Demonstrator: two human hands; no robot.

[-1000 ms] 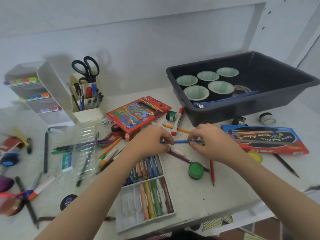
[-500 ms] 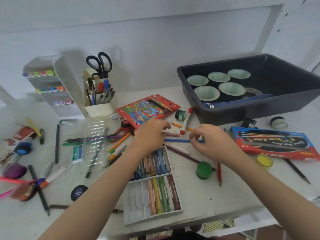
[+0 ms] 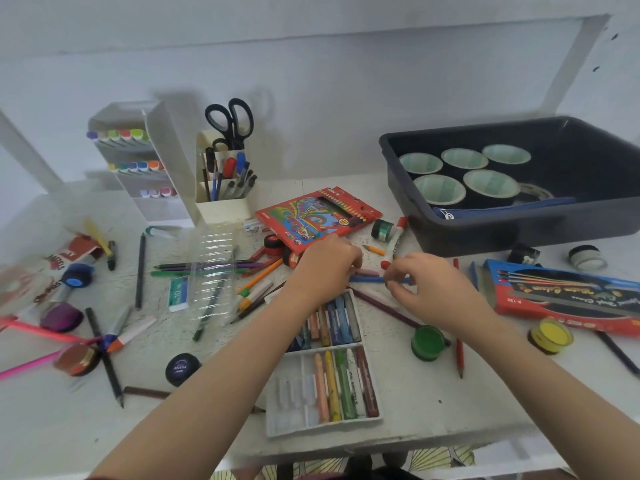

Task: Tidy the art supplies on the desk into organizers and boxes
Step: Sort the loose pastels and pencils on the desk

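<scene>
A blue pencil (image 3: 370, 279) lies on the white desk (image 3: 433, 410) between my hands. My right hand (image 3: 433, 289) pinches its right end. My left hand (image 3: 325, 268) is curled at its left end, and a pink crayon (image 3: 367, 271) sticks out from under the fingertips. Just below my hands an open oil-pastel tray (image 3: 294, 393) holds several crayons. At the back stand a white pen holder (image 3: 221, 206) with scissors, a white marker organizer (image 3: 152, 202), and at the right a dark bin (image 3: 519, 226) with tape rolls.
A red coloured-pencil box (image 3: 318, 216) lies behind my left hand, and a blue-and-red brush box (image 3: 568, 296) at the right. A red marker (image 3: 394, 244), a green paint pot (image 3: 427, 342), a yellow pot (image 3: 550, 336) and loose pencils (image 3: 207, 268) are scattered around.
My left hand slid off the blue pencil's left end onto the pink crayon. The right hand kept its pinch on the pencil. The view shifted left.
</scene>
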